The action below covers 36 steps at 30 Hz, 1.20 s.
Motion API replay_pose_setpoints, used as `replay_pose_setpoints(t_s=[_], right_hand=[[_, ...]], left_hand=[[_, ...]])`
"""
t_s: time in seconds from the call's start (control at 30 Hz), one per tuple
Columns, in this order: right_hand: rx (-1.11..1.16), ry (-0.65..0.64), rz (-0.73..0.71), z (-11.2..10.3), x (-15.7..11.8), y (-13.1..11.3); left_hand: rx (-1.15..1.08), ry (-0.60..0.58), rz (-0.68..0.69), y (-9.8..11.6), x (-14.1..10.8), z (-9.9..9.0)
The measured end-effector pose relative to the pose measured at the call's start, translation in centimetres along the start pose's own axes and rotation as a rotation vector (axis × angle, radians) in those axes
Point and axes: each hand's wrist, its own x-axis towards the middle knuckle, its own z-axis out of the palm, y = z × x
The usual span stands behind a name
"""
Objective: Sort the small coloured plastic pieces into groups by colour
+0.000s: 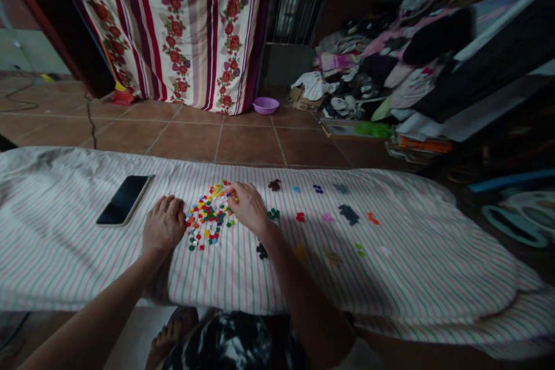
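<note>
A mixed pile of small coloured beads (210, 214) lies on the striped cloth between my hands. My left hand (163, 224) rests palm down on the cloth, touching the pile's left edge, its fingers loosely bent and nothing visible in them. At the pile's upper right, my right hand (248, 205) has thumb and fingers pinched together low over the beads; what they hold, if anything, is too small to make out. Sorted by colour to the right are groups such as brown beads (274, 185), green beads (273, 214), red beads (300, 217), dark grey beads (348, 214) and black beads (262, 251).
A phone (124, 200) with a dark screen lies left of my left hand. The striped cloth (416, 266) covers the surface before me. Beyond it on the tiled floor are a purple basin (266, 106), a red broom head (122, 95) and heaped clothes (368, 63).
</note>
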Motion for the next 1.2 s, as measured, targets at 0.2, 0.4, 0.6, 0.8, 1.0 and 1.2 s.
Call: replay_pose_setpoints(t_s=[0.2, 0.4, 0.6, 0.8, 1.0, 1.2], right_hand=[[-0.044, 0.197, 0.121, -3.5, -0.7, 5.7], [-0.153, 0.357, 0.433, -7.9, -3.2, 12.1], [-0.250, 0.431, 0.645, -10.8, -5.8, 15.9], [-0.226, 0.480, 0.630, -10.9, -6.9, 18.4], [-0.268, 0.469, 0.600, -10.5, -6.9, 19.4], [-0.301, 0.408, 0.642, -10.4, -6.6, 19.4]], left_hand=[[0.037, 0.011, 0.015, -0.1, 0.0, 0.1], [0.046, 0.044, 0.036, -0.3, -0.1, 0.5], [0.036, 0.055, 0.040, -0.2, -0.1, 0.4], [0.018, 0.045, 0.053, -0.4, -0.1, 0.3], [0.032, 0.040, 0.067, -0.5, -0.1, 0.3], [0.041, 0.037, 0.058, -0.6, -0.1, 0.5]])
